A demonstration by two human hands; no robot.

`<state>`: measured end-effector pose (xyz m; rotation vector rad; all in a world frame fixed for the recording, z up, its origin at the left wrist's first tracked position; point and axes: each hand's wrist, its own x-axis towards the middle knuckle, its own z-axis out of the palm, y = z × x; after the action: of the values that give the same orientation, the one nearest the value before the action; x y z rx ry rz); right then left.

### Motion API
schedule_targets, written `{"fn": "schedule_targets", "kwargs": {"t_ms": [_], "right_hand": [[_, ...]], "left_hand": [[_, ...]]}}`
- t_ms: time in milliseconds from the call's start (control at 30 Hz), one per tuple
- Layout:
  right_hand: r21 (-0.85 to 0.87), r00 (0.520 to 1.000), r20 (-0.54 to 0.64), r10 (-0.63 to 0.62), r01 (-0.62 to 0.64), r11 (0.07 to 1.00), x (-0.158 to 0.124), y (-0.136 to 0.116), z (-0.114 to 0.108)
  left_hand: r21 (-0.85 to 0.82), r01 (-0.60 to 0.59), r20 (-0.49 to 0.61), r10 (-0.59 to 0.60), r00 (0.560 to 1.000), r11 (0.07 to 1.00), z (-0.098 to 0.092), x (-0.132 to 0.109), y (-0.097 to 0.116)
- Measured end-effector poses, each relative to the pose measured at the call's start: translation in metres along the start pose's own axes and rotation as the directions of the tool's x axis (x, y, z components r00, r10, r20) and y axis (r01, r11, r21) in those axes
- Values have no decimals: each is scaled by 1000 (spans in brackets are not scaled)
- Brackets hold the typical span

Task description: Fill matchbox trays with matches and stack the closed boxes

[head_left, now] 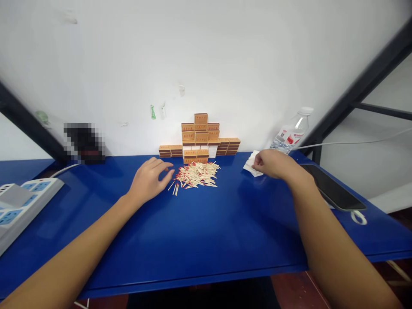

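Observation:
A loose heap of red-tipped matches lies on the blue table. Behind it, orange matchboxes are stacked in a stepped shape against the wall. At the heap's left edge rests my left hand, fingers apart and holding nothing, close to a few stray matches. On the right, my right hand is closed, its fingertips on a white piece of paper that looks like tissue. Part of the paper is hidden under those fingers.
A clear plastic bottle leans by the wall behind my right hand. A phone lies at the right. To the left are a white power strip and a pixelated dark object. Black metal frame bars flank the table.

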<state>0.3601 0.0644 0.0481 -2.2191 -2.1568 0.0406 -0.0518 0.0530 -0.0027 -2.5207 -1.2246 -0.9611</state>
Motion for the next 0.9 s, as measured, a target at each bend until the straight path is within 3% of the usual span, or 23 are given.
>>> {"fn": "schedule_targets", "kwargs": {"t_ms": [100,167,233,300,333,400,467,633,900], "right_hand": [[36,994,-71,-81,84,996,-7,-17,-7],[105,974,-90,-208,217,971,-19,-38,-7],[328,852,-72,-519,512,794,-35,-65,-1],[429,708,-3,-706,639,638,-51,-93,10],[434,670,9,-742,666,607,-59,-105,15],[426,645,28,-764,683,593,-68,-120,24],[430,658,5,-753,679,596,-67,-122,28],[372,769,-153,-621,627,684,-42,-99,31],[340,807,-41,-588,565,752,-28,-93,45]], "left_hand": [[-14,-73,67,74,995,997,1,1,6],[-29,-111,89,113,990,993,0,0,12],[-58,-157,107,163,981,986,-2,-1,20],[-90,-204,128,214,968,975,-4,-2,28],[-111,-226,148,241,959,968,-5,-3,32],[-164,-267,189,296,936,950,-5,-5,40],[-214,-275,235,323,917,937,-4,-6,46],[-247,-226,314,299,901,942,-1,-9,52],[-260,-180,346,265,900,949,-1,-11,55]]}}
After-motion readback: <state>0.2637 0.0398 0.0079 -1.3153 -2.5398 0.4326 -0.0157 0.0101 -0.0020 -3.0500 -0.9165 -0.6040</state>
